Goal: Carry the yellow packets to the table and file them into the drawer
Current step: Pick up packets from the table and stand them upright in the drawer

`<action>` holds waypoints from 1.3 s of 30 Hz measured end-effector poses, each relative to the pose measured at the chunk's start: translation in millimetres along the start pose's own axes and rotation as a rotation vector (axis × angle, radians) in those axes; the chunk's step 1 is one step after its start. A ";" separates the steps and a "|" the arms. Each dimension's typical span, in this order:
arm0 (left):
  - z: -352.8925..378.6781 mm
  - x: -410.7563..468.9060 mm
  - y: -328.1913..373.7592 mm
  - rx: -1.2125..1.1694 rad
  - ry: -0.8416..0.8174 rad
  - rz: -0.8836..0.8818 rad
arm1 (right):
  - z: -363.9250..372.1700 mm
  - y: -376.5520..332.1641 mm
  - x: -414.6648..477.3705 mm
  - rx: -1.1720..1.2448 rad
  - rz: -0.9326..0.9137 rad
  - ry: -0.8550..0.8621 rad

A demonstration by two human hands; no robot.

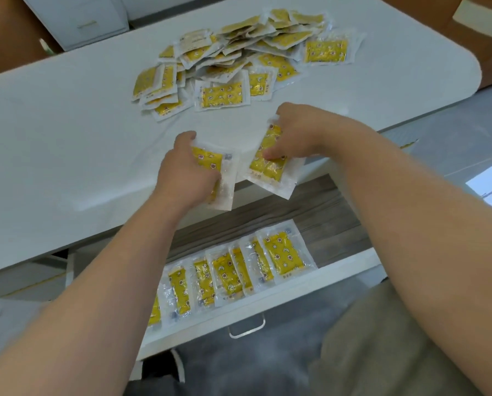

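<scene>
A heap of yellow packets [239,52] in clear wrappers lies on the far half of the white table [67,138]. My left hand [184,170] grips a small stack of yellow packets [224,178] at the table's near edge. My right hand [296,132] holds another stack of packets [267,167], tilted, just beside the first. Below both hands the drawer [267,304] stands pulled out, with a row of several filed packets [233,272] leaning along its front wall. The wood-grain drawer bottom [325,212] shows behind the row.
The drawer's metal handle [246,328] sticks out toward me. A white cabinet [82,21] stands beyond the table at the back left. Brown cardboard boxes [490,30] sit at the back right. My legs are under the drawer, on a grey floor.
</scene>
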State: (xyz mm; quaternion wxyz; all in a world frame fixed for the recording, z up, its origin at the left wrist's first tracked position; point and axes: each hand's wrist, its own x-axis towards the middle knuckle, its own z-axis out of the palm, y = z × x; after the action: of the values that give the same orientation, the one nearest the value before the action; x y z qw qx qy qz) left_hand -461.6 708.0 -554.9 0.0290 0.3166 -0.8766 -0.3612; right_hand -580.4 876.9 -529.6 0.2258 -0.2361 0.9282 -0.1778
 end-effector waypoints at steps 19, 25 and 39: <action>73.7 -1.7 -38.6 -0.177 -0.707 -0.155 | -12.3 -4.7 6.6 -0.304 -0.005 -0.459; 119.6 10.7 -31.5 -0.219 -0.860 -0.165 | 8.7 14.7 -2.5 -0.459 0.059 -0.483; 157.4 12.5 -25.3 0.266 -0.743 0.347 | 64.8 72.7 3.7 -0.512 0.101 -0.575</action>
State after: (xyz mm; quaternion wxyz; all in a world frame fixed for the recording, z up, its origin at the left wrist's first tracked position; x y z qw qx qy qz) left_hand -502.0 783.9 -689.7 -0.2692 0.0139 -0.9067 -0.3243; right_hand -576.8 920.5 -616.6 0.4188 -0.2790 0.8520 0.1445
